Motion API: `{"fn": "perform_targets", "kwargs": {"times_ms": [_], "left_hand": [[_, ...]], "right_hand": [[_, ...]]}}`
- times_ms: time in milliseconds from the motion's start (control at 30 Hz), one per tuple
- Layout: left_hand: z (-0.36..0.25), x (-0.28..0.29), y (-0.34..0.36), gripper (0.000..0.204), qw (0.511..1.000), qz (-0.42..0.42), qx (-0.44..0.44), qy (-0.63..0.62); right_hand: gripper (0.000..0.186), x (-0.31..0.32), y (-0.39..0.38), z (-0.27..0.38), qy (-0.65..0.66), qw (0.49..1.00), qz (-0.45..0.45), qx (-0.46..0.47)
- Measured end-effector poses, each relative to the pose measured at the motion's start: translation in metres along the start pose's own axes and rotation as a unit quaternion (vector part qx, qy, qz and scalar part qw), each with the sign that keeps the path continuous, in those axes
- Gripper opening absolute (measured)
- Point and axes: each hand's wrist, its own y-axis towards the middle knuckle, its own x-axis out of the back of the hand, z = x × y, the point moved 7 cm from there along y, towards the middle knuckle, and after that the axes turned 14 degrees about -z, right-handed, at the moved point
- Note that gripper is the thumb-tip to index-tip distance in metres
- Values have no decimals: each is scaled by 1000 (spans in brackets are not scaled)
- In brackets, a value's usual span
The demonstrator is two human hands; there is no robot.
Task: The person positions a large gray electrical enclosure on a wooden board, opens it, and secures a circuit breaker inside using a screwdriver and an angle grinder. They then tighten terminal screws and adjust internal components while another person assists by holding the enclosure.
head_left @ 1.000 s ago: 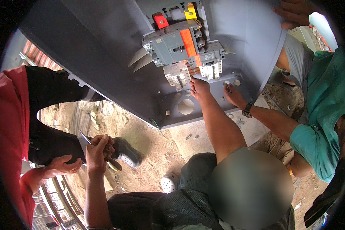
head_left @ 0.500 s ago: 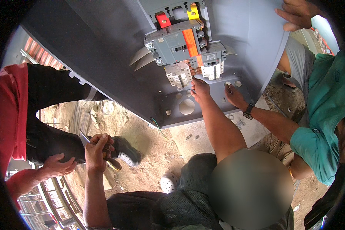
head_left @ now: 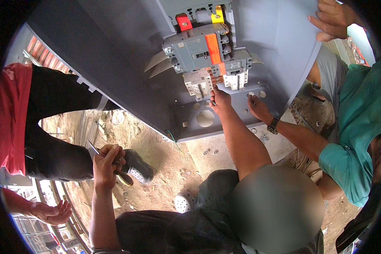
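Observation:
My left hand [head_left: 107, 166] is closed around a slim pointed metal tool [head_left: 93, 148] with a yellow-and-black handle [head_left: 125, 178] below the fist. It is held over the sandy ground, left of a grey metal cabinet [head_left: 241, 114]. My right hand [head_left: 220, 100] reaches into the cabinet, fingers pinched just under a white circuit breaker [head_left: 197, 84]; what they hold is too small to make out. A rounded blurred area hides that upper arm. Above sits a large grey breaker [head_left: 186, 53] with an orange strip, beside a smaller grey breaker [head_left: 236, 64].
A co-worker's hand with a wristwatch [head_left: 260, 109] rests at the cabinet's lower panel. Another person's hand [head_left: 334, 19] grips the cabinet's right edge. At the left stands a person in red [head_left: 15, 118], one hand [head_left: 53, 212] stretched out. Clogs [head_left: 140, 166] show on the sand.
The red-clad person's hand has drawn down and away from my left hand, palm now turned up. My left hand keeps its tool; my right hand stays by the white breaker.

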Motion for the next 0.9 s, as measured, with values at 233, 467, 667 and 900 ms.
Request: {"fn": "perform_targets", "kwargs": {"times_ms": [233,467,667,900], "left_hand": [[0,3,-7,21,1000,-10,26,6],[-7,-6,-8,20,1000,16,6,17],[-8,-2,-7,19,1000,11,5,14],[-9,-22,-14,19,998,45,11,30]], "right_hand": [[21,-11,-18,-5,32,999,-4,0],[28,-5,2,2,21,999,15,39],[23,-7,-5,0,-23,999,31,-3],[27,9,-8,11,-34,998,51,34]]}}
